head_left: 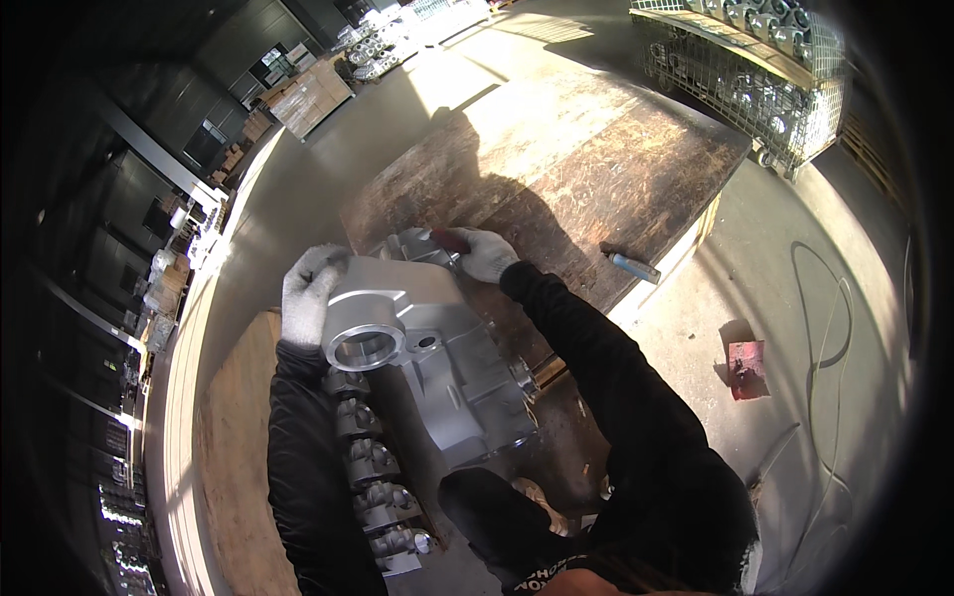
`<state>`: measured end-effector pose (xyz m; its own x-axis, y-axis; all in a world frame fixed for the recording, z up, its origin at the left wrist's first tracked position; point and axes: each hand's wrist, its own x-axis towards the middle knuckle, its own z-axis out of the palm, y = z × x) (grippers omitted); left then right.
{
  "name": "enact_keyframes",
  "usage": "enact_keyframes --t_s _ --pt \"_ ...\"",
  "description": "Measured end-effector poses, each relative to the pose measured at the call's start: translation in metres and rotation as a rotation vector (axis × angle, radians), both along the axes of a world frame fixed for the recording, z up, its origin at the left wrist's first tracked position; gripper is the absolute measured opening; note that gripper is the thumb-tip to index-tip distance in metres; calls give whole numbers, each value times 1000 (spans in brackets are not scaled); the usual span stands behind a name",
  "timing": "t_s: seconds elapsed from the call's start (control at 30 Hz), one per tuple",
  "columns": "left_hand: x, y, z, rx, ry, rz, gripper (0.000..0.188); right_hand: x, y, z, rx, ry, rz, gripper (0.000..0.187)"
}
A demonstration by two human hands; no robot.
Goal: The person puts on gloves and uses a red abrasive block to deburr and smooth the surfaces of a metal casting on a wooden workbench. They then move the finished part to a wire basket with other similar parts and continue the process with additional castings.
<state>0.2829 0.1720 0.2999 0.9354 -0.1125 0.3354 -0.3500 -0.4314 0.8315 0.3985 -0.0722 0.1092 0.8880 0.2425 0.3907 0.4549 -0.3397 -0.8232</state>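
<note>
A large grey metal casting point(427, 372) with a round bored opening lies in front of me, at the edge of the wooden table. My left hand point(312, 288), in a light glove, is closed on the casting's far left edge, above the bore. On the far side, my gloved right hand point(487, 256) pinches a small dark red piece point(450, 240), whose kind I cannot make out. That piece is against a smaller bright metal part point(412, 245) behind the casting's top. The right fingertips are partly hidden.
The worn wooden table point(616, 139) stretches away; a blue-grey cylindrical tool point(633, 265) lies at its right edge. Several small castings point(370, 460) line up near my left forearm. A red square sheet point(747, 371) and a thin cable point(827, 447) lie on the floor. Wire cages point(740, 84) hold parts.
</note>
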Motion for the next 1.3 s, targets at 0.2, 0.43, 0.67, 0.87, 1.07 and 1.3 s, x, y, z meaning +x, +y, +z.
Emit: enact_keyframes --t_s 0.2,0.43,0.67,0.87,1.07,1.3 --pt "-7 -6 6 11 10 1 22 -10 -30 -17 101 45 63 50" --pt "-2 0 1 -19 -28 7 19 28 2 -23 348 585 111 51" --pt "6 6 -5 -29 -4 3 19 -64 -37 -11 458 477 255 48" --pt "5 7 -8 -29 -63 -2 21 -151 -81 -7 -7 122 -304 63" --pt "9 11 -12 -60 -17 -16 24 -243 -218 -104 -377 -299 -596 30" --pt "4 12 -9 102 -100 30 29 -377 -285 -228 -630 577 -710 65"
